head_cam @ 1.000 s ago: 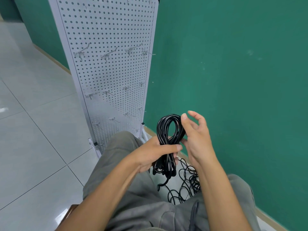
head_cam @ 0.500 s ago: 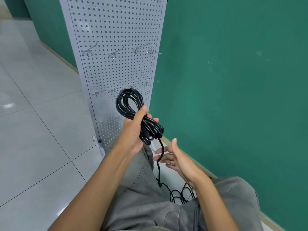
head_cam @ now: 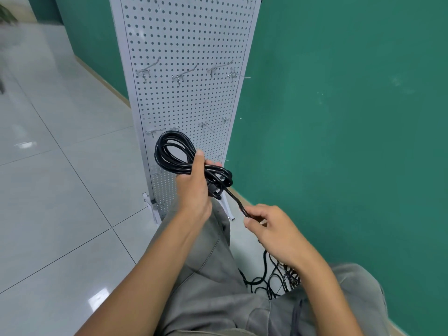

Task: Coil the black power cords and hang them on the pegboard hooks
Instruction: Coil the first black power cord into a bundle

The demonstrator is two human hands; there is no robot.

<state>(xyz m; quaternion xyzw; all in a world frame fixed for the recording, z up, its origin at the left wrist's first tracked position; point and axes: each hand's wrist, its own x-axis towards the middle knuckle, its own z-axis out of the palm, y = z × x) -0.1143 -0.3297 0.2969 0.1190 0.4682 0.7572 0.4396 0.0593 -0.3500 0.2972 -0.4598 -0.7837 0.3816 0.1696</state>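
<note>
The left hand (head_cam: 194, 190) gripped the coiled black power cord (head_cam: 174, 154) in front of the pegboard (head_cam: 189, 44), its loop raised near the lower hooks (head_cam: 152, 132), probably for hanging. The right hand (head_cam: 274, 231) pinched the cord's trailing tail (head_cam: 236, 202), seemingly to keep it from the loose cords on the floor (head_cam: 274, 280).

Bright, even light; glare patches on the glossy floor (head_cam: 55, 166); wide-angle bending, blurred top-left corner.

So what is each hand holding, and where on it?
Left hand grips the coiled black power cord at its gathered waist; right hand pinches its trailing loose end.
</note>
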